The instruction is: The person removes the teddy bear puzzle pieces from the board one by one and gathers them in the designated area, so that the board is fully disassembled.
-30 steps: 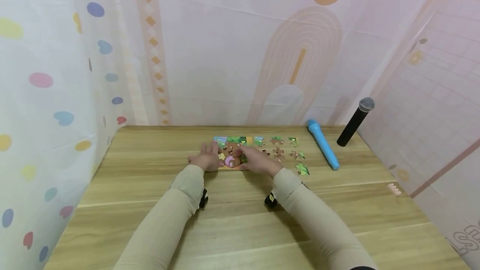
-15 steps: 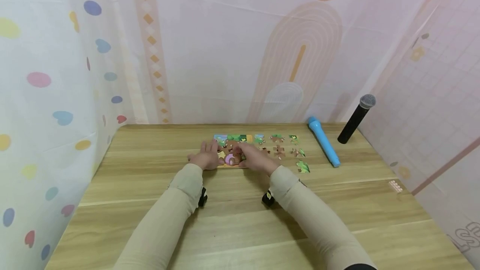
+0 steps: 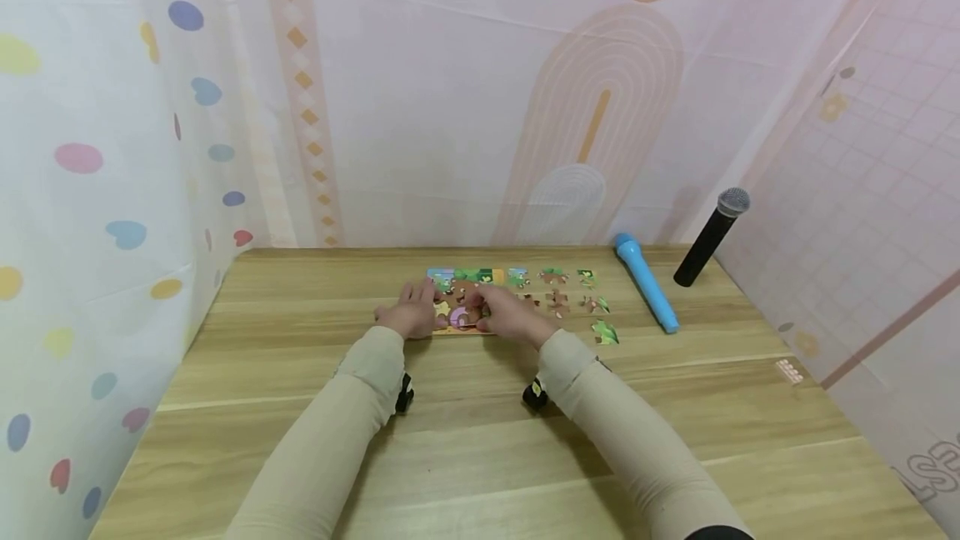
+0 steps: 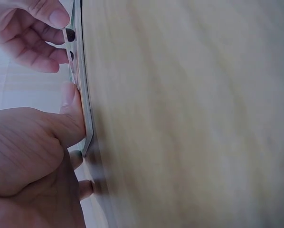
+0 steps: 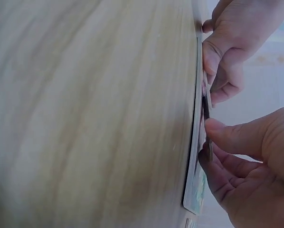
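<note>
A bear-picture jigsaw puzzle in a flat tray [image 3: 487, 277] lies near the back of the table. My left hand [image 3: 408, 313] rests at the tray's left end, fingers extended; in the left wrist view its thumb [image 4: 73, 111] presses near the front edge. Above the right part of the picture is my right hand [image 3: 513, 317]. Its thumb and fingers pinch a thin puzzle piece [image 5: 210, 151], which in the right wrist view stands tilted with one end raised from the tray. The right hand covers part of the picture. Loose puzzle pieces [image 3: 557, 301] lie right of the tray.
A blue toy microphone [image 3: 647, 283] lies to the right of the loose pieces. Beyond it is a black microphone [image 3: 711, 238] with a silver head. A small pink studded block [image 3: 789, 371] sits near the table's right edge. Patterned curtains [image 3: 420, 107] border the back and sides.
The puzzle piece under my right fingers now shows a raised, tilted edge above the picture. Both hands have stayed almost in place; the head view has shifted slightly.
</note>
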Demonstrator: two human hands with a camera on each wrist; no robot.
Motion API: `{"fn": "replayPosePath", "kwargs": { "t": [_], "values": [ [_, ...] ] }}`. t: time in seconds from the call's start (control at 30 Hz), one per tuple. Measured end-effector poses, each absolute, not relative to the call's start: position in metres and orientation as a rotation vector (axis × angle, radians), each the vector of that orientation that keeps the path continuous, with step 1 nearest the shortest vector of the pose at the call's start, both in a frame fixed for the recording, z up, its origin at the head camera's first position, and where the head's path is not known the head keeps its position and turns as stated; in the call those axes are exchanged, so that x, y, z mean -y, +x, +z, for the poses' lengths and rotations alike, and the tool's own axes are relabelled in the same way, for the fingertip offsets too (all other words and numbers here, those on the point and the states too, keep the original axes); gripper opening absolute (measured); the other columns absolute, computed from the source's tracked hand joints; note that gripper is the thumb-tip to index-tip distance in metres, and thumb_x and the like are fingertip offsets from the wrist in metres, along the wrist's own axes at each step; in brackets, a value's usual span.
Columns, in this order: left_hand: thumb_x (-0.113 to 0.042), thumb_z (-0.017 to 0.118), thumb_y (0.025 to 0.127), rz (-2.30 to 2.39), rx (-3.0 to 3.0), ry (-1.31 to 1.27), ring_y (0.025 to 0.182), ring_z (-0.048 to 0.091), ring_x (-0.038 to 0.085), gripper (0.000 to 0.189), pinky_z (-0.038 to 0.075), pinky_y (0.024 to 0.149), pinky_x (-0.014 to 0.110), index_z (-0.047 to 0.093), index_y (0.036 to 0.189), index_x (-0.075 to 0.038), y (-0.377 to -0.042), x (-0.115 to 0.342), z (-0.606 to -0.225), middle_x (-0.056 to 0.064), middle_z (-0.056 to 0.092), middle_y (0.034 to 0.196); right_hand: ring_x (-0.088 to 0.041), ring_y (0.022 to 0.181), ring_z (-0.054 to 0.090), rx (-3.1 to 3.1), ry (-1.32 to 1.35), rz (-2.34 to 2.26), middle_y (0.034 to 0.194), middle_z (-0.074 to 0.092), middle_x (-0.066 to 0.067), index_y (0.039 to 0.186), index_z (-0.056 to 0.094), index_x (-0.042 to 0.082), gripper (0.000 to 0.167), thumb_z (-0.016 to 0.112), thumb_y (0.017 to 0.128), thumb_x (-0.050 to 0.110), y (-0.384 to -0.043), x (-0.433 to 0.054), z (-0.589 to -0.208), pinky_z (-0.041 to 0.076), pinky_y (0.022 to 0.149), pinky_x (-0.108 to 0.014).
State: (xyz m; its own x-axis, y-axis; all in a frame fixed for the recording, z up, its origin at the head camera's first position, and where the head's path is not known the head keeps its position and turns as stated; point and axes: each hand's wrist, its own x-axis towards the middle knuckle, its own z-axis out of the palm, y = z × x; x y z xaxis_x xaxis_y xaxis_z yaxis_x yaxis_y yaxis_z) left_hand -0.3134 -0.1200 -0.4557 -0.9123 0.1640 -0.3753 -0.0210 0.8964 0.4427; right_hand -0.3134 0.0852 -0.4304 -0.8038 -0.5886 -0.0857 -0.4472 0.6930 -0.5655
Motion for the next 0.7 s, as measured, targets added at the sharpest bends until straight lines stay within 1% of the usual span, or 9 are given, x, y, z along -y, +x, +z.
{"fn": "replayPosePath", "kwargs": {
  "t": [0.1, 0.23, 0.33, 0.53, 0.63, 0.7],
  "values": [
    [-0.036, 0.056, 0.105, 0.629, -2.658, 0.108, 0.155, -0.01, 0.032, 0.065, 0.008, 0.107, 0.081, 0.024, 0.158, -0.017, -0.3134, 0.1207, -0.4563, 0.007, -0.012, 0.17, -0.021, 0.104, 0.06, -2.648, -0.856, -0.785, 0.116, 0.064, -0.01, 0.126, 0.06, 0.0, 0.037, 0.071, 0.091, -0.006, -0.3142, -0.0845, -0.4311, 0.052, 0.091, -0.036],
    [-0.037, 0.055, 0.105, 0.625, -2.658, 0.111, 0.155, -0.011, 0.032, 0.063, 0.008, 0.107, 0.081, 0.026, 0.157, -0.018, -0.3141, 0.1212, -0.4584, 0.007, -0.013, 0.17, -0.022, 0.105, 0.059, -2.662, -0.883, -0.794, 0.116, 0.063, -0.011, 0.124, 0.059, -0.001, 0.038, 0.073, 0.089, -0.006, -0.3144, -0.0841, -0.4341, 0.051, 0.092, -0.036],
    [-0.037, 0.055, 0.105, 0.623, -2.661, 0.12, 0.155, -0.01, 0.032, 0.056, 0.01, 0.106, 0.081, 0.032, 0.153, -0.018, -0.3151, 0.1214, -0.4603, 0.005, -0.014, 0.17, -0.024, 0.108, 0.059, -2.676, -0.87, -0.802, 0.119, 0.063, -0.012, 0.125, 0.058, -0.001, 0.039, 0.074, 0.089, -0.004, -0.3141, -0.084, -0.4358, 0.051, 0.095, -0.037],
    [-0.037, 0.054, 0.105, 0.596, -2.663, 0.135, 0.155, -0.01, 0.033, 0.054, 0.011, 0.106, 0.081, 0.033, 0.151, -0.018, -0.3155, 0.1217, -0.4598, 0.005, -0.014, 0.17, -0.026, 0.111, 0.061, -2.671, -0.843, -0.816, 0.12, 0.063, -0.013, 0.126, 0.057, -0.002, 0.037, 0.067, 0.091, -0.01, -0.3141, -0.0835, -0.4349, 0.051, 0.097, -0.037],
    [-0.037, 0.054, 0.106, 0.593, -2.657, 0.129, 0.155, -0.011, 0.032, 0.054, 0.011, 0.107, 0.081, 0.033, 0.151, -0.018, -0.316, 0.1212, -0.4603, 0.004, -0.015, 0.17, -0.027, 0.115, 0.06, -2.665, -0.831, -0.806, 0.123, 0.062, -0.013, 0.128, 0.056, -0.001, 0.036, 0.066, 0.093, -0.009, -0.3137, -0.0845, -0.4346, 0.05, 0.1, -0.038],
    [-0.037, 0.054, 0.106, 0.593, -2.653, 0.124, 0.155, -0.012, 0.032, 0.054, 0.01, 0.107, 0.08, 0.033, 0.151, -0.019, -0.3161, 0.1206, -0.4602, 0.003, -0.015, 0.17, -0.027, 0.117, 0.059, -2.666, -0.829, -0.798, 0.124, 0.062, -0.012, 0.129, 0.055, -0.001, 0.037, 0.067, 0.094, -0.006, -0.3135, -0.0863, -0.4348, 0.049, 0.1, -0.038]
  ]
}}
